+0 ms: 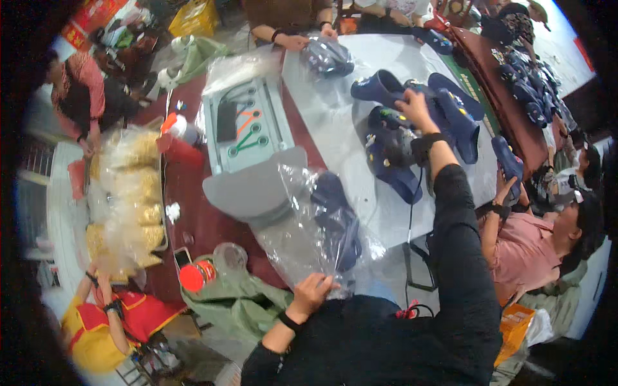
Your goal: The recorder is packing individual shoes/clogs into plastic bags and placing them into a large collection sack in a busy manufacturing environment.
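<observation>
My left hand (312,296) is closed on the lower edge of a clear plastic bag (293,248) at the front of the table. Inside or beneath that bag lies a navy clog (336,222). My right arm stretches out over a pile of navy clogs (457,119), several with small coloured charms. At the far side of the pile, my right hand (417,112) has its fingers closed at the edge of another clog (380,88); its fingertips are partly hidden. A dark band circles each wrist.
Left of the bag stands a grey-green panel box (248,122). A red-lidded jar (196,275) sits near green cloth (248,309). Co-workers surround the table; one at the right holds a clog (508,161), another across handles a bagged pair (328,56). Yellow packets (138,186) fill a tray.
</observation>
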The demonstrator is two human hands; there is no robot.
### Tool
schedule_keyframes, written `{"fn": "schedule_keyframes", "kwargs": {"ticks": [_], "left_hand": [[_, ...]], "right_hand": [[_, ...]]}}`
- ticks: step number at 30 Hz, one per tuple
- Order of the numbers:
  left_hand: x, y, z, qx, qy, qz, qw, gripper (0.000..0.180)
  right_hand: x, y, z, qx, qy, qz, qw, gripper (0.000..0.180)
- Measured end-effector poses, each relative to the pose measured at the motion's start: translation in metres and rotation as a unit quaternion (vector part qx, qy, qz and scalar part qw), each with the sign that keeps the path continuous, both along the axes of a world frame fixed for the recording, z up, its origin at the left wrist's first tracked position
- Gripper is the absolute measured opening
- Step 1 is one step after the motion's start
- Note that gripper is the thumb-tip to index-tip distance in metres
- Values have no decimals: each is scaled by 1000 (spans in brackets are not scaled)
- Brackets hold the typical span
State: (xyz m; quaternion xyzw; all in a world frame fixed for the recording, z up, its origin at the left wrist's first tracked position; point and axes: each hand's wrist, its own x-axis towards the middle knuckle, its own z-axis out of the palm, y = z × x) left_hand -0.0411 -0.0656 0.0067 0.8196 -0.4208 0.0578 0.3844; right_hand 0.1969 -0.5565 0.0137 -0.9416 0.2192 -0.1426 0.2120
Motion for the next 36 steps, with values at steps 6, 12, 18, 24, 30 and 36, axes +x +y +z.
{"fn": "schedule_keyframes", "kwargs": {"ticks": [6,12,18,24,30,36], "left_hand": [[12,5,0,-15,-23,-57,998,25],[20,-5,1,-33,3,-53,998,21],[13,0,-3,-22,33,-64,997,22],[2,6,-1,-21,118,-16,993,18],[7,15,-17,-35,64,-54,996,18],[2,9,-4,-30,126,-76,989,20]], "right_hand": [[-139,119,117,199,-133,46,970,25],[-359,200,140,536,-168,-83,823,15],[-546,267,119,466,-80,-106,875,31],[-575,358,111,400,-46,-131,906,41],[-520,402,44,33,-137,19,990,38],[-503,391,0,-33,-156,147,976,39]]}}
